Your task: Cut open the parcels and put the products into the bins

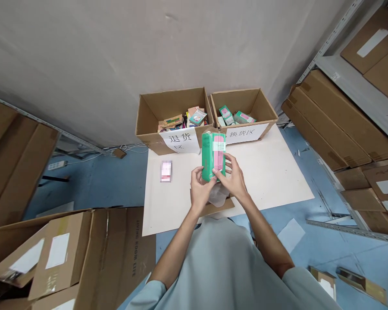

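Note:
Upright above the white table, a green box with a pink panel is gripped between both hands. My left hand closes on its lower left side. On its lower right side is my right hand, with the thumb across the front near the bottom. Below the hands lies crumpled translucent plastic wrapping, over an opened brown carton at the table's near edge, both partly hidden by my hands and wrists.
Behind stand a left carton of assorted small packages and a right carton of green boxes, both with paper labels. A blurred-out item lies on the white table. A big carton of parcels is at left; shelving stands right.

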`<action>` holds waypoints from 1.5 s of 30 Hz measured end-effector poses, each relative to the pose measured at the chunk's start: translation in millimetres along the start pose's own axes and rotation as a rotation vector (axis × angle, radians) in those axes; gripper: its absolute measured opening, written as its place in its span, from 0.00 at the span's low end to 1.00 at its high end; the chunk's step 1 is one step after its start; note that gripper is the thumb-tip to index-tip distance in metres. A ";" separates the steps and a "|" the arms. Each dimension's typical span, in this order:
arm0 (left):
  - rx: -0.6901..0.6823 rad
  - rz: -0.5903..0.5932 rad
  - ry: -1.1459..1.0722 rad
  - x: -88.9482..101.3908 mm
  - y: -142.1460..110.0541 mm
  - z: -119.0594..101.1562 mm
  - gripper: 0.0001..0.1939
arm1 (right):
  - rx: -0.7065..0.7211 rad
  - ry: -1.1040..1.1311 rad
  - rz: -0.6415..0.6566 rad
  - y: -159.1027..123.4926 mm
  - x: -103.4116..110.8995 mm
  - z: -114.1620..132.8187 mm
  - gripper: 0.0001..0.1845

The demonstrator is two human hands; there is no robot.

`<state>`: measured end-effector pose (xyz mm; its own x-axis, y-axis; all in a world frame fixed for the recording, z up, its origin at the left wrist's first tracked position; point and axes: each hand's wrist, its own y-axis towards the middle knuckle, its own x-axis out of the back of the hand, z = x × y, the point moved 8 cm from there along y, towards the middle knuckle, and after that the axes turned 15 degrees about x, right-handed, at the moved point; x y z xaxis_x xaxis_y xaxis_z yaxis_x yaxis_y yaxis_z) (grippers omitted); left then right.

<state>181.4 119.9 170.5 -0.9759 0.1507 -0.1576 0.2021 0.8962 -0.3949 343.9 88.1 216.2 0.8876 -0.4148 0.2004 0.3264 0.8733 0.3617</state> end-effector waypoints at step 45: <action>-0.129 -0.078 0.649 -38.6 -13.3 -4.9 0.39 | -0.164 0.276 -0.015 7.1 33.4 -76.5 0.63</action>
<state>216.0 104.1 186.2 -0.8463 0.2680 0.4603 0.1569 0.9513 -0.2655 400.7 100.0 155.9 0.9298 -0.3622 -0.0659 0.3678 0.9066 0.2066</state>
